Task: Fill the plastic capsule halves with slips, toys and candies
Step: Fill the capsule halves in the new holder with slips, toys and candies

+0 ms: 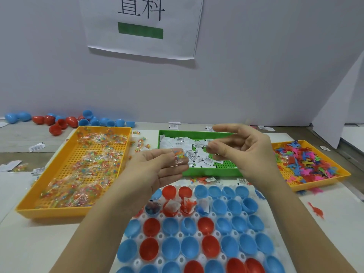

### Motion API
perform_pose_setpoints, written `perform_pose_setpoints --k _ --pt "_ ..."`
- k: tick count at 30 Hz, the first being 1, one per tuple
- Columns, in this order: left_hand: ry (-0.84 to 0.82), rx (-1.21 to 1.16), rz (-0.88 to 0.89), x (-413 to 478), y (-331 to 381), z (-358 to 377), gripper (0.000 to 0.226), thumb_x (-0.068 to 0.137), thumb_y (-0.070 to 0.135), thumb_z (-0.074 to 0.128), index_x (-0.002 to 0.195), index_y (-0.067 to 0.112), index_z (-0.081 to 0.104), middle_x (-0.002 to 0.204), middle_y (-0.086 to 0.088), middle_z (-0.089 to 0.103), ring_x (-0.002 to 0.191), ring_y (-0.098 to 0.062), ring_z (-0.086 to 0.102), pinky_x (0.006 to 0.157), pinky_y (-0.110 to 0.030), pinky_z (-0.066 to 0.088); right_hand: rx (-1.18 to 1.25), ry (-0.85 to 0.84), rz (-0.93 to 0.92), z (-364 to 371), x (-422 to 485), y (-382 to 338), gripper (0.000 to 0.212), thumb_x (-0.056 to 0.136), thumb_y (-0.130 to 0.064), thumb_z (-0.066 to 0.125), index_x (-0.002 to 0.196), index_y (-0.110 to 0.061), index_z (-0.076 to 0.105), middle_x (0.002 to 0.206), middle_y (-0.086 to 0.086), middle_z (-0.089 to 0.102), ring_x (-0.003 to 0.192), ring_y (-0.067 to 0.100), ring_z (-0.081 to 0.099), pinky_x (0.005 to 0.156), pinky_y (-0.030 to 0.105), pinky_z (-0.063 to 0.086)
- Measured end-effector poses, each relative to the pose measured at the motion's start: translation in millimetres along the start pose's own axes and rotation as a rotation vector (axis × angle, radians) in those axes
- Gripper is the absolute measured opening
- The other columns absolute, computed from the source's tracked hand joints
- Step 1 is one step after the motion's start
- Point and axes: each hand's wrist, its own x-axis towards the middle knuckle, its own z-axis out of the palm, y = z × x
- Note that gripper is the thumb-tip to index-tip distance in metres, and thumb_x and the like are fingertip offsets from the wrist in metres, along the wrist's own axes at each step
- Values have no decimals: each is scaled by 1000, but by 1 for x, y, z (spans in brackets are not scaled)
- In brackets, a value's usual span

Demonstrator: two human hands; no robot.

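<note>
Clear candy packet [178, 158] pinched in your left grip [157, 168]; right grip [244, 152] half-curled above slips [204, 160] in green tray [208, 172], hold unclear. Wall sign [141, 44] beyond grips reads "料".

A hand-packing workstation: a white partition [256, 79] bears a printed sign [141, 26]; on the bench [39, 243] sit a candy tray [49, 212], a slip tray [197, 133] and a toy tray [319, 186] behind a rack [179, 235] of open capsule halves [190, 247].
</note>
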Motion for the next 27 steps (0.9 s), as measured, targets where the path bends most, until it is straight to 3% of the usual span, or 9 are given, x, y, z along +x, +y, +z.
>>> perform_pose_setpoints --k 3,8,12,14,19,21,23,27 --pt "-26 -18 -1 -3 2 3 18 99 9 52 105 4 69 96 -16 76 89 -25 75 72 -28 61 6 -56 -78 5 -6 -7 29 72 -18 76 99 -28 71 83 4 75 79 21 73 72 26 59" --pt "-71 -14 -8 -5 4 7 18 93 13 59 105 3 69 97 -17 76 90 -27 75 75 -31 61 -157 -130 -202 8 -12 -5 25 75 -20 75 95 -36 72 87 -9 75 83 8 72 77 17 54" --pt "-145 2 22 -7 4 6 31 80 22 68 103 2 71 98 -18 75 91 -26 74 72 -27 61 -405 -196 -427 11 -12 -6 22 79 -16 73 100 -23 70 90 -19 70 85 -2 68 77 12 52" --pt "-178 29 44 -8 3 5 35 75 24 68 102 2 72 98 -18 75 90 -25 75 70 -24 60 -474 -217 -487 10 -12 -6 20 80 -12 73 100 -15 71 90 -15 68 85 -3 67 77 12 52" --pt "-188 93 87 -5 -2 1 28 81 15 64 105 4 71 98 -16 76 90 -22 75 70 -22 58 -489 -219 -466 13 -12 -7 26 79 -8 75 101 -19 69 90 -15 67 85 -1 66 74 16 55" --pt "-178 79 109 -4 -4 -1 24 81 15 62 101 5 72 95 -16 76 86 -21 75 67 -21 58 -450 -262 -400 10 -12 -10 27 78 -17 77 102 -25 68 94 -17 70 86 0 67 72 19 56" --pt "-142 63 117 -2 -5 -2 21 78 14 62 93 7 75 92 -16 76 84 -22 75 64 -21 58 -376 -182 -324 -7 -11 -18 23 77 -29 76 99 -29 71 93 -13 73 86 5 69 71 20 56" --pt "-125 70 180 5 -7 -7 17 70 17 64 73 19 81 89 -15 77 83 -23 76 60 -21 58 -270 256 -200 -78 -3 -22 8 81 -33 71 88 -34 73 88 -4 75 83 14 70 75 25 57"
